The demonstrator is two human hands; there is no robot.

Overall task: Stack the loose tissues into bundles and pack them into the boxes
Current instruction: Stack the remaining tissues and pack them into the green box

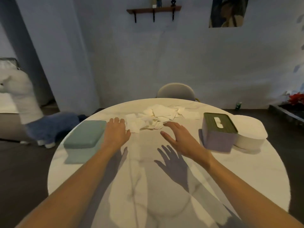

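White tissues (162,115), teal box (85,134), lilac box (218,139) green-lidded, marbled table (148,178)

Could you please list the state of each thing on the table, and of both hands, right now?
Loose tissues: scattered, unstacked.
Teal box: lid shut.
Purple box: green lid on, tissue showing in slot.
White box: shut, behind the purple one.
Left hand: open, empty, at the pile's edge.
Right hand: open, empty, raised.

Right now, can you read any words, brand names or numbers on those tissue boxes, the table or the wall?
No readable text anywhere in this view.
Teal box: plain lid, no label visible.
Purple box with green lid: no print visible.
White container: blank.
Loose tissues: unprinted.
Wall picture: an image only, too blurred to show any lettering.
Small can on the floor: too small to read.
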